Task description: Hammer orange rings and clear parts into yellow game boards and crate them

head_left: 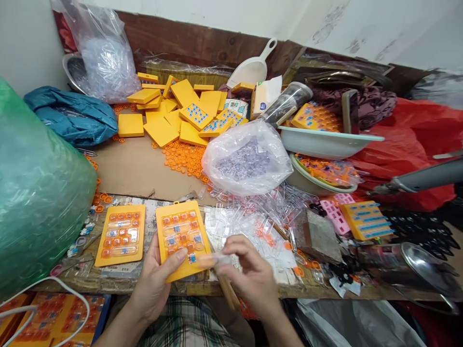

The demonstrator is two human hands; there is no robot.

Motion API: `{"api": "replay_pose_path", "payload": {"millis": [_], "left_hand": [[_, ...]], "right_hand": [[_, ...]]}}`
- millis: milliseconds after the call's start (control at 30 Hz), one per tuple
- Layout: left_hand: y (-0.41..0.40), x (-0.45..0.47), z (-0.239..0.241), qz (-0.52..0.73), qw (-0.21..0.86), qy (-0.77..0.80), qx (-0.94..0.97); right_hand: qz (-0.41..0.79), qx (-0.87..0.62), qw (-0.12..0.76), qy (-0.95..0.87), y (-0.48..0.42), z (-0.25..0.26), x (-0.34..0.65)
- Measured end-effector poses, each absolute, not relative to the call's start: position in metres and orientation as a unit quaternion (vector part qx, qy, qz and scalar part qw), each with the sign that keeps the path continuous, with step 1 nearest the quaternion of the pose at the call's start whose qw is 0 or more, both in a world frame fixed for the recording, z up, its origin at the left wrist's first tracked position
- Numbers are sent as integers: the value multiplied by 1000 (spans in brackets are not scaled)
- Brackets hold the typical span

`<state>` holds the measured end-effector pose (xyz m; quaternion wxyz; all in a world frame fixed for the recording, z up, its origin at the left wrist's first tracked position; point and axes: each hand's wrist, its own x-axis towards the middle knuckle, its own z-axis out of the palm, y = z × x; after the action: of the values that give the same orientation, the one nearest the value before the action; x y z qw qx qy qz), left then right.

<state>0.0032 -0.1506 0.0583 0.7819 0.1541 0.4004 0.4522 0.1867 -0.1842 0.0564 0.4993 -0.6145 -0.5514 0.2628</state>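
My left hand [156,267] grips a yellow plastic panel [162,212] by its lower left edge, thumb on its face. Rows of orange rings under clear covers fill the panel, and blue bits show in some places. At its lower right corner my right hand [249,270] pinches a small clear and orange plastic piece [213,260], smeared by motion. I cannot tell whether that piece touches the panel. A second yellow panel [121,262], with similar clear covers, lies on the bench to the left.
Yellow panels [161,131] are heaped behind loose orange rings [184,156]. An open bag of clear parts [249,178] stands mid-bench. Bowls [325,144], a grey block [321,236] and a metal-lidded jar [415,260] sit right. A large green bag [43,193] crowds the left.
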Motion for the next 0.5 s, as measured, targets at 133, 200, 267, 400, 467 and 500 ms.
{"api": "replay_pose_path", "payload": {"millis": [133,200,267,400,467,500], "left_hand": [[-150,1,53,433,789,417,124],[-150,3,53,434,787,421,120],[-151,5,55,433,785,428,117],[-151,7,56,425,782,440,114],[-149,6,54,427,776,450,111],[-149,5,52,428,773,455,109]], "right_hand": [[80,-731,525,-427,-156,66,276],[2,-756,527,-387,-133,69,324],[-31,-767,510,-387,-113,70,357],[-97,-754,459,-459,-106,63,347],[-92,-718,427,-542,-121,55,311],[-67,-692,400,-597,-131,49,289]]}}
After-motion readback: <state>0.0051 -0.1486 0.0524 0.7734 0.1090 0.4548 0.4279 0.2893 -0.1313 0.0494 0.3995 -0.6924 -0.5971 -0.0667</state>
